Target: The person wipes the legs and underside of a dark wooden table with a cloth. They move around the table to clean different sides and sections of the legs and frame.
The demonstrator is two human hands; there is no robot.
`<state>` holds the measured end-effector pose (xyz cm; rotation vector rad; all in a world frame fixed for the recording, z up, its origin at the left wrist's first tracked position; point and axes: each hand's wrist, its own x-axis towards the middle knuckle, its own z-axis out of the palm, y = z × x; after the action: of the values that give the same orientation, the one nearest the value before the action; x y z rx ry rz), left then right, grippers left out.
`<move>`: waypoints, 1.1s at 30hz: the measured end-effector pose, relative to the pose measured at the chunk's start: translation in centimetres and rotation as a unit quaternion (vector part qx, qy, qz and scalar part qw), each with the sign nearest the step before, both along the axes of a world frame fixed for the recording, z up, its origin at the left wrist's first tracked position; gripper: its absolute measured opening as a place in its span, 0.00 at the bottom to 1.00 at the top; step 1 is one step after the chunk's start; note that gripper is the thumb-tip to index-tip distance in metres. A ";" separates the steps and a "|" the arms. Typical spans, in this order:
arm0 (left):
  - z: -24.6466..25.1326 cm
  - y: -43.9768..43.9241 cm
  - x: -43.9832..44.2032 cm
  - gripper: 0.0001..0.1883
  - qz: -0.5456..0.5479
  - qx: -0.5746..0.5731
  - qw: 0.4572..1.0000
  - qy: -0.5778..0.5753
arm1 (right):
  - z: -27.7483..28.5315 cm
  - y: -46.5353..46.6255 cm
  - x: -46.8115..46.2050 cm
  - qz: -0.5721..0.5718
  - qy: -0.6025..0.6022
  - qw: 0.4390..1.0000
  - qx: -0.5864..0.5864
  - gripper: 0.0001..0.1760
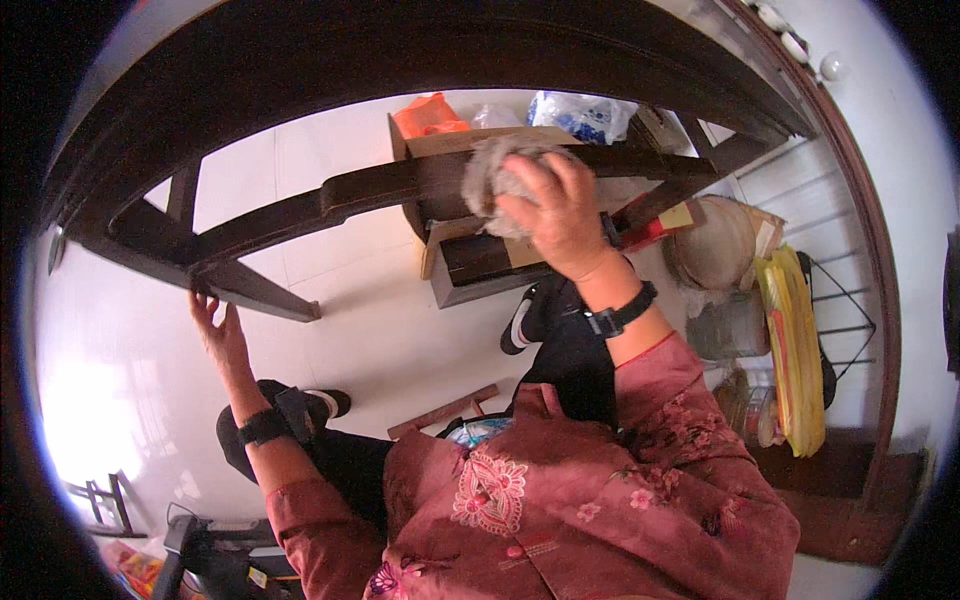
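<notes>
A crumpled greyish cloth (487, 176) is bunched under my right hand (551, 206), whose fingers press it against the dark wooden rail (375, 187) of a piece of furniture. That rail has a stepped, shaped edge and runs below a broad dark wooden top (420, 56). At the left, my left hand (223, 330) touches the underside of the frame near a dark wooden leg (262, 289), with thumb and fingers apart. Part of the rail is hidden behind the cloth and my right hand.
Cardboard boxes (480, 281) stand on the pale tiled floor beyond the rail. An orange plastic bag (429, 116) and a blue-and-white bag (581, 116) sit behind. At right are a round lidded container (709, 240), a yellow package (795, 352) and a wire rack (844, 315).
</notes>
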<state>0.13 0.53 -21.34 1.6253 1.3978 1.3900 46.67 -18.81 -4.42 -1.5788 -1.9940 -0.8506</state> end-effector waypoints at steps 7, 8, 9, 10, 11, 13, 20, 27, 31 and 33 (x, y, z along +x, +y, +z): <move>0.3 0.1 0.2 0.40 0.002 0.015 1.000 0.003 | -0.2 -7.0 11.7 -0.199 0.007 0.980 -0.032 0.12; 0.3 0.1 0.2 0.40 0.001 0.019 1.000 0.010 | -0.6 -7.8 13.6 -0.210 0.022 0.977 -0.024 0.14; 0.4 0.1 0.2 0.40 0.009 0.013 1.000 0.004 | -0.9 -8.9 15.7 -0.232 0.030 0.972 -0.029 0.19; 0.4 0.1 0.3 0.40 0.006 0.019 1.000 0.017 | -1.5 -9.7 17.8 -0.240 0.070 0.968 -0.010 0.21; 0.5 0.0 0.3 0.40 0.010 0.014 1.000 0.018 | -2.2 -10.4 19.8 -0.244 0.099 0.965 0.005 0.23; 0.7 -0.1 0.4 0.41 0.014 0.012 1.000 0.017 | -3.0 -12.1 23.5 -0.295 0.165 0.939 0.059 0.27; 1.1 -0.4 0.6 0.40 0.013 0.008 1.000 0.018 | -2.8 -13.6 26.6 -0.147 0.787 0.564 0.202 0.23; 0.8 -0.3 0.7 0.40 0.017 0.023 0.999 0.026 | -3.4 -9.7 22.5 0.093 0.896 0.368 0.231 0.17; 0.7 -0.2 0.8 0.41 0.029 0.008 0.999 0.009 | -3.9 -7.4 17.1 0.062 0.897 0.378 0.221 0.20; 0.8 -0.5 0.9 0.42 0.029 0.022 0.999 0.035 | -4.3 -6.1 14.4 0.087 0.893 0.373 0.236 0.20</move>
<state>1.01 0.06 -20.58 1.6884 1.4753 1.4177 61.10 -24.95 -8.72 -0.7733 -0.0895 0.5110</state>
